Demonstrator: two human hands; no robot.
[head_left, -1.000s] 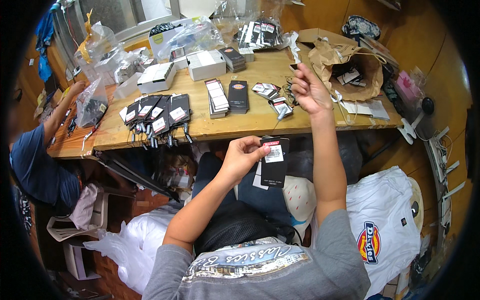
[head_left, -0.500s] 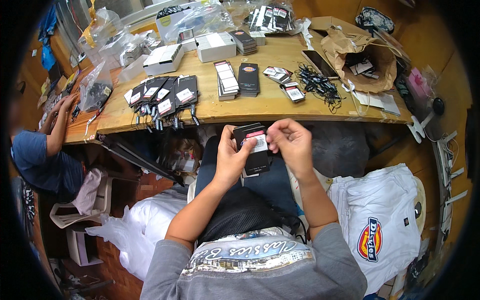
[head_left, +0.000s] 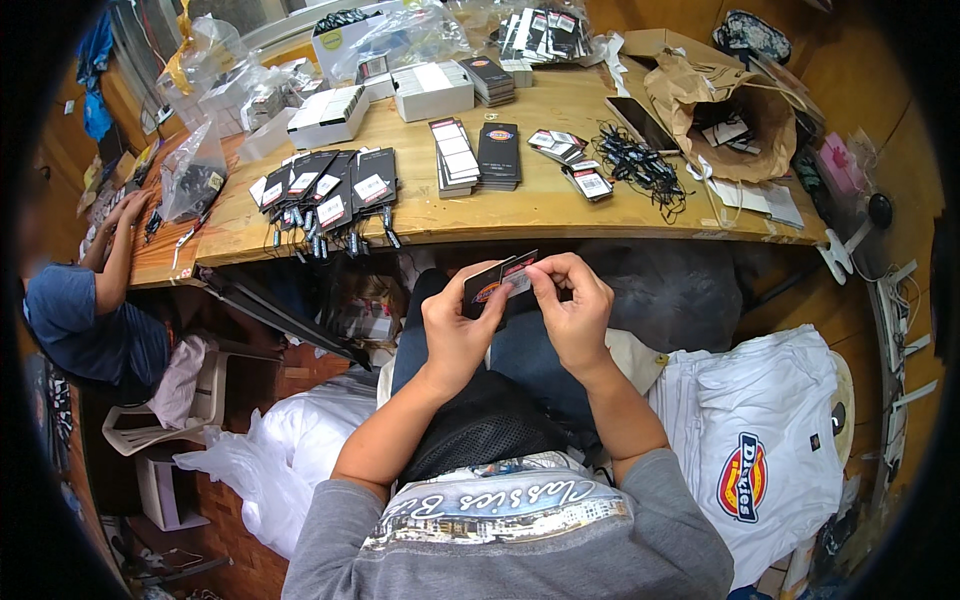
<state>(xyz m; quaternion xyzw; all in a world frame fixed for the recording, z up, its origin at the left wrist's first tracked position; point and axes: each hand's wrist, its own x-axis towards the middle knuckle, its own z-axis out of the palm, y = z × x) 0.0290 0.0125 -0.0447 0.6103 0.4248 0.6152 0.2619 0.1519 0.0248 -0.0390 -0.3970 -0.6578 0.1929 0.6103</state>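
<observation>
Above my lap, my left hand [head_left: 457, 325] grips black hang tags [head_left: 486, 291], its thumb lying across their front. A smaller tag with a red band and white label [head_left: 519, 274] sits against them between my two hands. My right hand [head_left: 575, 312] pinches at this smaller tag's right edge, thumb and forefinger together; any string there is too small to make out. On the table beyond are a stack of black hang tags [head_left: 498, 158], a stack of white-labelled tags [head_left: 455, 160], small barcode tags [head_left: 588, 182] and a tangle of black strings [head_left: 640, 165].
Strung black tags [head_left: 335, 195] lie along the table's front edge [head_left: 560, 232]. White boxes of cards [head_left: 432, 95], a phone [head_left: 640, 124] and a brown paper bag [head_left: 690, 105] stand farther back. White shirts [head_left: 790, 440] are piled at right; a co-worker [head_left: 95, 315] sits at left.
The tags have tipped flatter and swung up toward the table edge, and less of them shows. My right hand has come in closer, its thumb against the smaller tag.
</observation>
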